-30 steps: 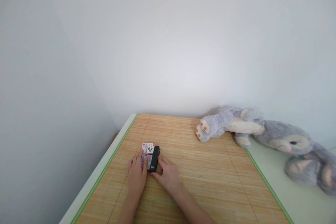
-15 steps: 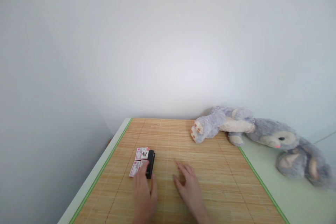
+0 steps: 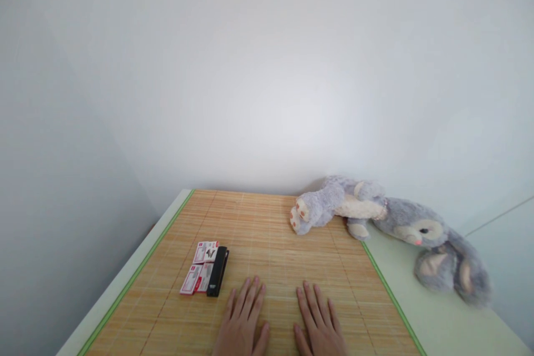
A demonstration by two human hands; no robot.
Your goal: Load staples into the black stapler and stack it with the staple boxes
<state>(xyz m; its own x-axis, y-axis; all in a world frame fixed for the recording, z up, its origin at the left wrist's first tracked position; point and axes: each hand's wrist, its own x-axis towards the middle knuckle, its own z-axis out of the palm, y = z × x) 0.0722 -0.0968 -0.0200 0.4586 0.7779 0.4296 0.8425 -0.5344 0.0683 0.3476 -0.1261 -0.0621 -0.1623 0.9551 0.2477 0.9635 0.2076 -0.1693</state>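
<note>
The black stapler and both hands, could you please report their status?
Left hand and right hand open, palms down on mat. Black stapler lying beside red-and-white packages, untouched. Grey plush toy off right, clear of hands and stapler.

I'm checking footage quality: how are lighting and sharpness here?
Head view: soft glow on the wall, faint shadow behind the plush toy, whose ears are blurred; the black stapler has a clear outline, but lettering too small to read.

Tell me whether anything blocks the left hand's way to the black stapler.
Nothing visible does: between the left hand and the black stapler, only the bamboo mat shows. The red-and-white packs lie on the stapler's left side, away from the hand.
</note>
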